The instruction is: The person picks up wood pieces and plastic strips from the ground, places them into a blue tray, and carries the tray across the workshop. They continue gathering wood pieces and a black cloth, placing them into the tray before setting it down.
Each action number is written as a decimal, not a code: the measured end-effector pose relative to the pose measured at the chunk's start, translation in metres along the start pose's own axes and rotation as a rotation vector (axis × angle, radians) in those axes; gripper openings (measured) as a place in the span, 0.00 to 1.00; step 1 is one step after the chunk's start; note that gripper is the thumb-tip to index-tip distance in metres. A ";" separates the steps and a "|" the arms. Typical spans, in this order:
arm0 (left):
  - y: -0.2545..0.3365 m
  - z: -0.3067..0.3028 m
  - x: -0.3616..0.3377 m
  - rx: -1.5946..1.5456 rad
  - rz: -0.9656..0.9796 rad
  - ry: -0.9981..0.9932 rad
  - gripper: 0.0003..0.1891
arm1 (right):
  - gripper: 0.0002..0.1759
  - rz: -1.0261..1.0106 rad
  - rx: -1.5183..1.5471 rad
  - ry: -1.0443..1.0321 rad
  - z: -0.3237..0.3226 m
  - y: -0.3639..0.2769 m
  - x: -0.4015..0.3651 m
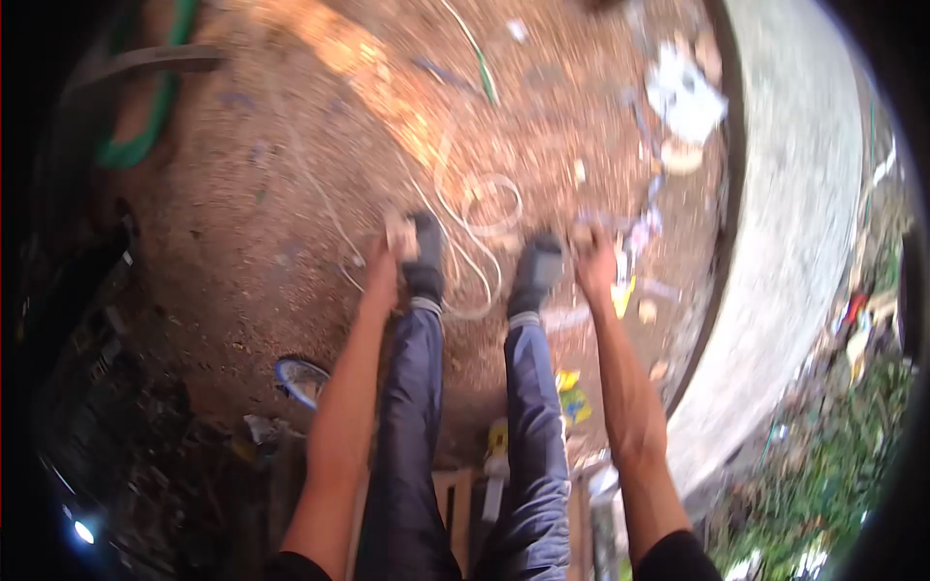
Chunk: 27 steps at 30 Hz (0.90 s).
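Note:
My left hand [385, 273] reaches down beside my left foot, its fingers closed around a small pale-brown block [398, 235], blurred by motion. Outside my right foot, my right hand [598, 263] has its fingers curled together; whatever they grip, if anything, is too smeared to name. Dark shoes [539, 266] cover both feet, set apart on the dirt floor. Between and ahead of them lies a loosely coiled white cord [496, 281]. Purplish scraps [643, 230] lie just to the right of my right hand.
A curved concrete wall [790, 223] bounds the right side, with green plants [814, 494] beyond it. White crumpled litter [686, 95] lies near its inner edge. A green metal frame [155, 126] stands at upper left. A blue-rimmed round object [302, 381] rests near my left forearm.

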<state>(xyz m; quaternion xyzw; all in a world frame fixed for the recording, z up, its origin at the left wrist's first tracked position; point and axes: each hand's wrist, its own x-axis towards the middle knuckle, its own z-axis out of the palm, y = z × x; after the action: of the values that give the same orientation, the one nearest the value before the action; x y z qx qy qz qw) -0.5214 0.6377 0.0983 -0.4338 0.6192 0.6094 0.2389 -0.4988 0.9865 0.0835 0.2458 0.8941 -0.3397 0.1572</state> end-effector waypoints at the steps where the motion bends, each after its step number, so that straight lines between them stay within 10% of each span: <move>1: 0.002 -0.022 -0.025 -0.095 -0.008 0.046 0.17 | 0.24 -0.075 0.062 -0.021 -0.025 -0.016 -0.014; 4: 0.015 -0.094 -0.116 -0.365 -0.061 0.050 0.18 | 0.24 0.121 0.546 -0.074 -0.075 -0.025 -0.049; 9: 0.038 -0.170 -0.261 -0.736 0.014 0.290 0.16 | 0.25 -0.251 0.540 -0.103 -0.186 -0.115 -0.077; 14: 0.032 -0.205 -0.346 -1.017 0.011 0.359 0.09 | 0.41 -0.034 0.591 -0.334 -0.264 -0.247 -0.117; 20: 0.061 -0.246 -0.408 -1.158 0.135 0.382 0.06 | 0.29 0.108 0.618 -0.523 -0.247 -0.392 -0.148; 27: 0.087 -0.341 -0.490 -1.342 0.171 0.502 0.09 | 0.19 -0.307 0.100 -0.831 -0.122 -0.565 -0.283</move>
<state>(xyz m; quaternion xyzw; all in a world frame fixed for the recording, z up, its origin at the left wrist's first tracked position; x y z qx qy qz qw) -0.2645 0.4197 0.5989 -0.5640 0.1795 0.7569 -0.2772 -0.5861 0.6092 0.5975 -0.0401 0.7637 -0.4717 0.4389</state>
